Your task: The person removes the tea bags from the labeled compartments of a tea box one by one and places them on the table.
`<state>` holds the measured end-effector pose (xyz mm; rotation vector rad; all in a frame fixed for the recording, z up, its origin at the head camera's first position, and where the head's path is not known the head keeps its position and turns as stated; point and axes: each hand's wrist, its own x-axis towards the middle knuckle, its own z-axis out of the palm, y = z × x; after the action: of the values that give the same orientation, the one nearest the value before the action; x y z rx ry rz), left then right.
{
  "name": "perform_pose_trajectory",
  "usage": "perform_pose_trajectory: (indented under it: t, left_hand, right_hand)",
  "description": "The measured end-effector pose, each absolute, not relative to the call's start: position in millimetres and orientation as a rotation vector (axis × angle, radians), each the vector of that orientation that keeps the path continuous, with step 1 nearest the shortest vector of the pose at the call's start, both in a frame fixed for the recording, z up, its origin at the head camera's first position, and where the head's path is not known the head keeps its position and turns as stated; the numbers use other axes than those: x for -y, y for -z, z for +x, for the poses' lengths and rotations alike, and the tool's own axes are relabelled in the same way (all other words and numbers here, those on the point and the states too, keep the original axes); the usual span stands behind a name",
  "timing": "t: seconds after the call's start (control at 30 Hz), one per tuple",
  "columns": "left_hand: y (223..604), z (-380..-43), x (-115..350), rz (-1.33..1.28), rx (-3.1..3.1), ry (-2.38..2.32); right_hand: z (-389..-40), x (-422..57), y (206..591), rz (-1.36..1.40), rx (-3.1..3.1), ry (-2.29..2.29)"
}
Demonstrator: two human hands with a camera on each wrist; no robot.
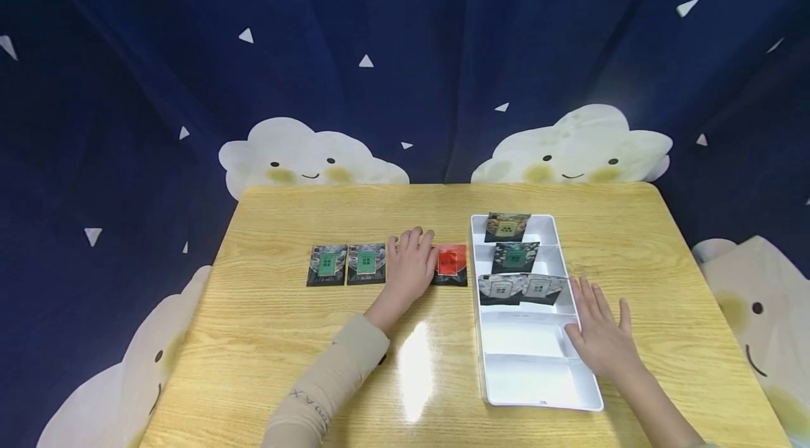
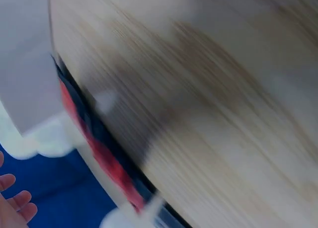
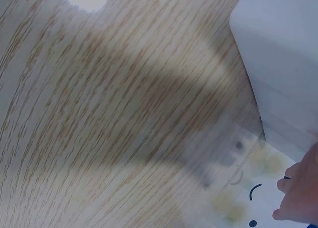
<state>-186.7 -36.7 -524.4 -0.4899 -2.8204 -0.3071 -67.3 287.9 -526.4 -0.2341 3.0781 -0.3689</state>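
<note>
My left hand [image 1: 411, 265] is over the table between two dark packets with green labels, one further left [image 1: 327, 264] and one right beside the hand [image 1: 366, 262], and a packet with a red label [image 1: 451, 262]. Its fingers point away from me and overlap the red packet's left edge. In the left wrist view those fingers [image 2: 17, 203] show apart from the red packet [image 2: 99, 148], holding nothing. My right hand [image 1: 604, 335] lies with spread fingers along the right wall of a white divided tray [image 1: 482, 356], thumb over its rim.
Inside the tray, a yellow-labelled packet [image 1: 506, 227] leans in the back compartment, a green-labelled one [image 1: 515, 258] in the second, and two grey-white ones [image 1: 500, 289] side by side in the third. A dark blue curtain [image 1: 405, 47] with clouds hangs behind the wooden table [image 1: 266, 363].
</note>
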Motion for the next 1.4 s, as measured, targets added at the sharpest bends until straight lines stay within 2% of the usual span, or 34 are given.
perform_pose_trajectory:
  t: [0.63, 1.4]
  left_hand:
    - [514, -151, -45, -0.905, 2.772, 0.027]
    - [518, -157, -70, -0.993, 2.715, -0.135]
  right_hand:
    - [-66, -287, 525, -0.242, -3.089, 0.378]
    - [-67, -289, 528, -0.244, -3.092, 0.409]
